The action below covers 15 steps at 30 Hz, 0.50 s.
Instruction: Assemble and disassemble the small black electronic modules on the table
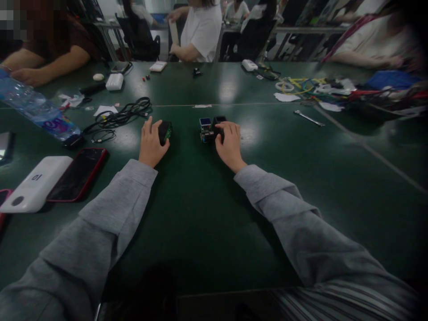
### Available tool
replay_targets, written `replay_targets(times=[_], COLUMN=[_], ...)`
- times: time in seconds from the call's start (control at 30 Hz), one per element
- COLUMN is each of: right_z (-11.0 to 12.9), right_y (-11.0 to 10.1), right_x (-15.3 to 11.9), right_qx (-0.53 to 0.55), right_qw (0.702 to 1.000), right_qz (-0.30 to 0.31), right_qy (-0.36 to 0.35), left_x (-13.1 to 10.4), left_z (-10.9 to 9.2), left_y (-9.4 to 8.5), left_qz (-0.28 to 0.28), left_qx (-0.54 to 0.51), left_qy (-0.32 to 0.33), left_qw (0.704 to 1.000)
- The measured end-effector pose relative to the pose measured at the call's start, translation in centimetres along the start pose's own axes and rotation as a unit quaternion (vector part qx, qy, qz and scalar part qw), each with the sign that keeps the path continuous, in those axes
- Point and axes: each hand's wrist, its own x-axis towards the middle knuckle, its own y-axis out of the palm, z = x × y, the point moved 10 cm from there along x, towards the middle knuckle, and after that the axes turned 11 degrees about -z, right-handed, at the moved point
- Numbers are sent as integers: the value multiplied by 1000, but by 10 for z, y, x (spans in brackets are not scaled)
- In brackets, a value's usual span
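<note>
Green surface, widest thing here, a pale seam running across it. My two grey sleeves reach in over it from the near edge. Person in a dark top at far left, forearms on the surface; person in a white top beyond the far edge; another person at far right.

Tangle of coloured wires, right far side, blue item among it. Clear plastic bottle lying at left, dark cap towards me. Black cables coiled loosely between bottle and my left hand. White device at near left, two dark characters on it; red-edged phone touching its right side, screen up and dark.

My left hand: fingers closed round a black block, green circuitry on its right side. My right hand: fingers closed over a dark box from the right, thumb on the near side. Both are at mid-surface, with bare green between them.

Wrench lies flat, right of my right hand, well apart. White box past the cables; white adapter near the far edge. Small circuit board just left of the dark box, little screen on top; can't tell if they're joined.
</note>
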Motion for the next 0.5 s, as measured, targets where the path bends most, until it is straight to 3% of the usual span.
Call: replay_targets(times=[0.1, 0.17, 0.5], right_z=[-1, -2, 0], right_y=[1, 2, -1], right_x=[0, -1, 1], right_qx=[0, 1, -8], right_qw=[1000, 1000, 1000], right_qz=[-1, 1, -12], right_qy=[1, 0, -7], left_x=[0, -1, 3], left_z=[22, 26, 12], left_y=[1, 3, -16], left_qz=[-3, 9, 0], left_qx=[-17, -24, 68], left_qy=[-79, -100, -49], left_qw=[997, 995, 997])
